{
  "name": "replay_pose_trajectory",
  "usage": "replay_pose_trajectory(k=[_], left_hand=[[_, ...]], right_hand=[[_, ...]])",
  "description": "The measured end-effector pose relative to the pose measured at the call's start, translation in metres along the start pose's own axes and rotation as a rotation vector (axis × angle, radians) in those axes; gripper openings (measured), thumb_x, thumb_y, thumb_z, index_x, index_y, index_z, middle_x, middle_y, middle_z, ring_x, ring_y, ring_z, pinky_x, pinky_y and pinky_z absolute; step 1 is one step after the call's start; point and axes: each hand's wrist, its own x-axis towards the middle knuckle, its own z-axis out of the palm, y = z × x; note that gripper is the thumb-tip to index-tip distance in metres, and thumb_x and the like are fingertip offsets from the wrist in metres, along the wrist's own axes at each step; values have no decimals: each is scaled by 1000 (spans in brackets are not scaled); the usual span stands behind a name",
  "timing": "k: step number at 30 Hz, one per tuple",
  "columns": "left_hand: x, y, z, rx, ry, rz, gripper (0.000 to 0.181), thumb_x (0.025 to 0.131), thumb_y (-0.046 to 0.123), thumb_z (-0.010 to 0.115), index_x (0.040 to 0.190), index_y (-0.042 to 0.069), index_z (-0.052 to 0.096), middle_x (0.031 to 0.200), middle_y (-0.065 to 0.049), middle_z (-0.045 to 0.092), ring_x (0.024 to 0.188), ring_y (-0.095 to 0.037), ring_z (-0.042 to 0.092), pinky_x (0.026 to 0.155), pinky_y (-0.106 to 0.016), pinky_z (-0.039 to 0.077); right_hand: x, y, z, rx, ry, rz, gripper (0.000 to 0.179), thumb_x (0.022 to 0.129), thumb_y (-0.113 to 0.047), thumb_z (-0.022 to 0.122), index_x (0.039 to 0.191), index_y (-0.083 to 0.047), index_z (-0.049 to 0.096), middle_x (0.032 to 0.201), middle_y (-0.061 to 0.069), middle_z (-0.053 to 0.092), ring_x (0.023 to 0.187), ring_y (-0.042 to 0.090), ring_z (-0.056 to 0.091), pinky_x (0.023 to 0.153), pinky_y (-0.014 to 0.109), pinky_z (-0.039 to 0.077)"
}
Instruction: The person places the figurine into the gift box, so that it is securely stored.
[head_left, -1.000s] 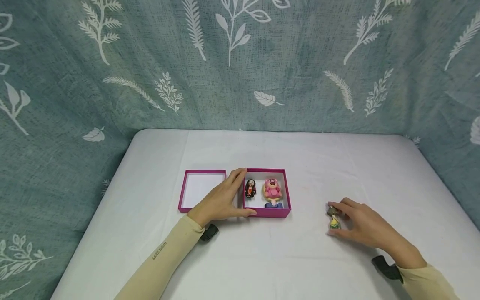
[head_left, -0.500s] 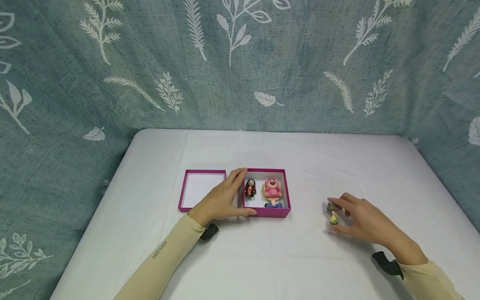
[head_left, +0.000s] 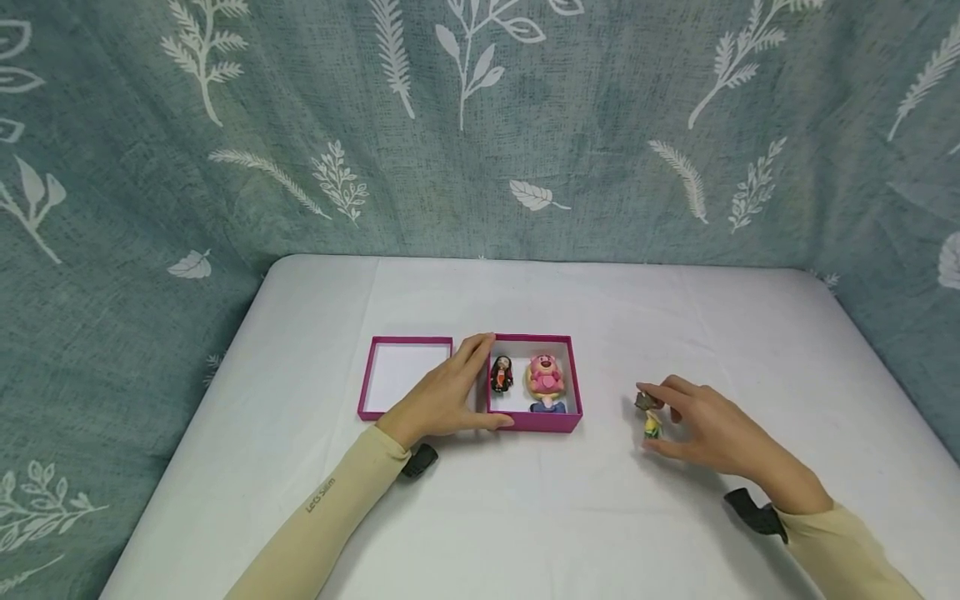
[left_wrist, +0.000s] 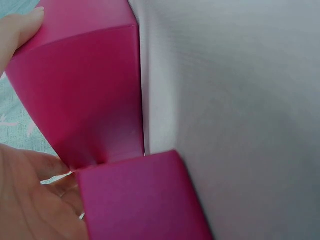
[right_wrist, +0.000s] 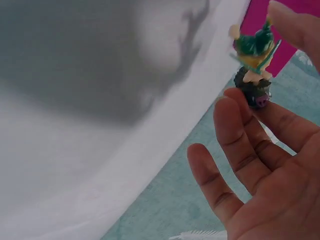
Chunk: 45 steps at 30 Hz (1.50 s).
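My right hand [head_left: 723, 433] pinches a small figurine [head_left: 652, 427] between thumb and fingertips, right of the box. In the right wrist view the figurine [right_wrist: 255, 47] shows green and yellow parts and a dark grey end, with its shadow on the white cloth. My left hand [head_left: 442, 396] spans the left side of a magenta box [head_left: 536, 423], its thumb on the front wall and its fingers at the back corner. Inside the box lie a dark-haired doll [head_left: 502, 375], a pink bear figure [head_left: 545, 377] and a blue-bottomed figure [head_left: 547, 407], partly hidden by the bear.
A shallow magenta-rimmed lid [head_left: 408, 340] lies left of the box, partly covered by my left hand. Both stand on a white-covered table [head_left: 600, 517]. A blue-green curtain [head_left: 600, 125] with white leaf prints hangs behind and at the sides.
My right hand has lifted the figurine and carried it a little left and farther from me, toward the box. The left hand has stayed at the box.
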Motion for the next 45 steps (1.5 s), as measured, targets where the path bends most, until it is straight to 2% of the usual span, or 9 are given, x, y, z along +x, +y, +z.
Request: replay_pose_trajectory(k=[8,15,19,24,28,31,40,43,45], left_hand=[[1,-1,1,12,8,7,119,73,67,74,158,13,11,160,-3,21,141,-22,38,111,-41,41],[0,0,1,9,11,7,119,73,68,74,158,13,12,160,-2,21,140,-22,39,110,-41,42],[0,-1,1,8,14,8,119,73,68,74,158,13,12,160,-2,21,140,-22,39,110,-42,42],[0,-2,1,14,16,15,119,73,68,74,158,12,12,160,-2,21,140,-22,39,110,-41,41],[0,-2,0,15,16,21,119,73,68,73,158,11,12,160,-2,20,140,-21,39,111,-41,41],[0,-2,-1,9,11,19,119,74,68,73,158,11,12,161,-2,20,141,-21,38,111,-41,41],[0,-2,-1,23,8,19,119,74,67,73,158,9,12,161,-2,20,142,-20,36,112,-40,40],[0,-2,-1,24,12,26,118,75,67,73,158,9,13,161,-3,20,142,-20,36,113,-38,39],[0,-2,-1,21,14,29,118,75,66,73,158,9,13,161,-3,20,143,-20,35,113,-38,39]], right_hand=[[33,-22,-14,-5,-41,14,66,73,-27,85,130,-4,61,99,-1,63,72,10,51,55,19,37],[71,-45,-26,15,-32,-17,69,71,-24,86,132,-6,60,99,-3,65,72,9,50,56,21,39],[93,-56,-24,79,-30,-33,68,73,-23,86,133,-5,59,99,-2,65,73,12,52,56,23,40],[115,-68,-12,156,-50,-56,72,74,-27,87,135,-4,57,104,-1,68,73,14,55,62,26,46],[125,-73,-1,183,-74,-72,70,76,-28,84,135,-2,57,105,1,69,70,13,57,66,28,47],[129,-74,5,173,-98,-73,71,77,-30,84,136,-2,57,98,2,68,65,11,55,65,28,46],[133,-73,16,160,-121,-75,72,73,-34,86,132,-2,60,90,0,66,73,17,57,67,29,46],[135,-72,22,123,-107,-88,72,72,-36,87,131,-4,62,87,-2,66,74,15,54,72,32,46],[135,-72,25,90,-95,-90,72,71,-39,87,130,-6,63,91,-4,68,78,14,54,79,37,45]])
